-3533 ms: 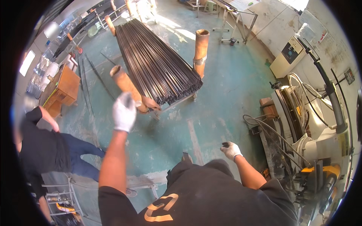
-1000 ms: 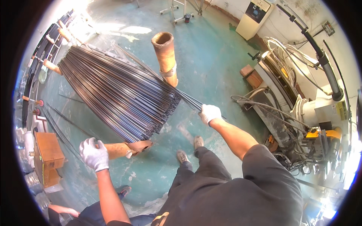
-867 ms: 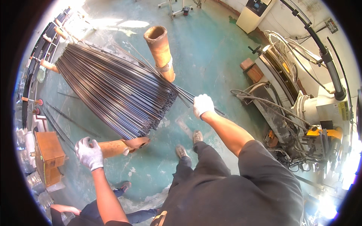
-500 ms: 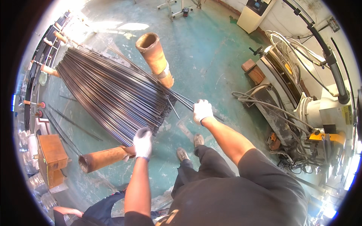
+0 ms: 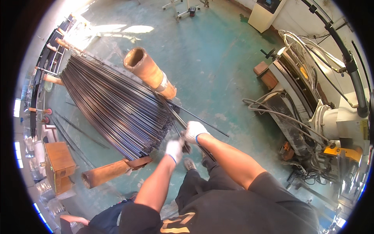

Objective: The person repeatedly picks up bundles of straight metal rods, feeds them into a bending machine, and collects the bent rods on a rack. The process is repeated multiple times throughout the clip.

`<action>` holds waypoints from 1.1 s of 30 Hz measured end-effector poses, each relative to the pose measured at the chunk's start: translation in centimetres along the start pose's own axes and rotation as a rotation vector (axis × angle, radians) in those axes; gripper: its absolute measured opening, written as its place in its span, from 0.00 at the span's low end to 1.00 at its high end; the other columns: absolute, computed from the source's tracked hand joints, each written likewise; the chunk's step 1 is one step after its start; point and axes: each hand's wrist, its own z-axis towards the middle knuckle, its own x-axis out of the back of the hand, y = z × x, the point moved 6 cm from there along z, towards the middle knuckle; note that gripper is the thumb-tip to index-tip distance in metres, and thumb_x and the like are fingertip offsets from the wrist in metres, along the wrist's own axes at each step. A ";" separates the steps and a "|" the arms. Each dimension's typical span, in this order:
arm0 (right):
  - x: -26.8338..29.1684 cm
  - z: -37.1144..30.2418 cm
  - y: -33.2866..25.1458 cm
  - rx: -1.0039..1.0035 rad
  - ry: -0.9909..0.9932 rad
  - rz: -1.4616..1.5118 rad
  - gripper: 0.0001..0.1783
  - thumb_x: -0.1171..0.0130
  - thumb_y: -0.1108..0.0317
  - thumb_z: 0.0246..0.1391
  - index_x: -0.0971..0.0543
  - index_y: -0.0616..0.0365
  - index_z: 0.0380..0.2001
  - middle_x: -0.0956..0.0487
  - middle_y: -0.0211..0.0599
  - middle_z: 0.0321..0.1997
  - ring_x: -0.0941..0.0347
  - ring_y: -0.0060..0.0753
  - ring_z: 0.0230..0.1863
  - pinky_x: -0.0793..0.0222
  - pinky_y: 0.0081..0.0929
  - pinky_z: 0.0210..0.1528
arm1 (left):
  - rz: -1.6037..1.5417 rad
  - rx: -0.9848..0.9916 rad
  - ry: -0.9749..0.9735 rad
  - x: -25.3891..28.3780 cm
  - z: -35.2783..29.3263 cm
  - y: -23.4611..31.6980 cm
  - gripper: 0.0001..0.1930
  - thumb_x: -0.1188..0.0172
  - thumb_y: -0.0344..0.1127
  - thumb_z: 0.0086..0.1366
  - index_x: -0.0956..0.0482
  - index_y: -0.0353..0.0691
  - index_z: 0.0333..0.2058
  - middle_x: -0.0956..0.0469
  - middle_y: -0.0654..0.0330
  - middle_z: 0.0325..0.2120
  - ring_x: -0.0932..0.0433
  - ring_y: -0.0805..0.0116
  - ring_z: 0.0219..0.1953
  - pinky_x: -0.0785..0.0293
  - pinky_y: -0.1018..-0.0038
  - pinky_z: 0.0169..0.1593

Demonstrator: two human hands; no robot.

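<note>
A large bundle of dark metal rods (image 5: 117,105) lies fanned out at the left, its near ends bunched close to my hands. My right hand (image 5: 194,132), in a white glove, is closed around rods that reach from the bundle's right edge toward my body. Close beside it is my white-gloved left hand (image 5: 174,151), its fingers curled and blurred at a dark patch by the rods. What it grips there is not clear. One loose rod (image 5: 202,120) sticks out from the bundle beyond my right hand.
Orange-brown tubes stand beside the bundle, an upper tube (image 5: 146,70) and a lower tube (image 5: 105,171). Machinery with cables (image 5: 296,109) lines the right side. A wooden box (image 5: 60,162) stands at left. Another person's arm (image 5: 74,219) shows at the lower left.
My left hand has moved right, from the bundle's near end to beside my right hand. My right hand has come nearer and left. One rod now projects apart from those in my right hand.
</note>
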 end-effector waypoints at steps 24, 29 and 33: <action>-2.2 -31.4 12.5 -0.250 0.029 -0.194 0.25 0.38 0.47 0.75 0.23 0.62 0.53 0.12 0.67 0.38 0.14 0.76 0.45 0.20 0.64 0.50 | -0.821 0.261 -0.095 -4.0 7.1 3.8 0.26 0.44 0.59 0.87 0.22 0.39 0.40 0.17 0.54 0.35 0.16 0.52 0.39 0.13 0.51 0.49; -3.6 -43.9 19.7 -0.398 0.258 -0.273 0.15 0.27 0.56 0.63 0.16 0.53 0.45 0.12 0.55 0.34 0.12 0.66 0.40 0.17 0.58 0.45 | -0.797 0.266 -0.264 -8.6 -0.6 0.9 0.14 0.38 0.40 0.84 0.20 0.39 0.38 0.19 0.54 0.30 0.18 0.53 0.36 0.17 0.51 0.47; -4.2 -55.7 27.4 -0.492 0.525 -0.387 0.05 0.31 0.68 0.54 0.14 0.49 0.36 0.13 0.50 0.31 0.13 0.62 0.37 0.18 0.57 0.43 | -0.546 0.029 -0.355 -6.7 -4.9 8.2 0.11 0.40 0.34 0.82 0.19 0.33 0.38 0.19 0.52 0.34 0.18 0.54 0.40 0.17 0.50 0.51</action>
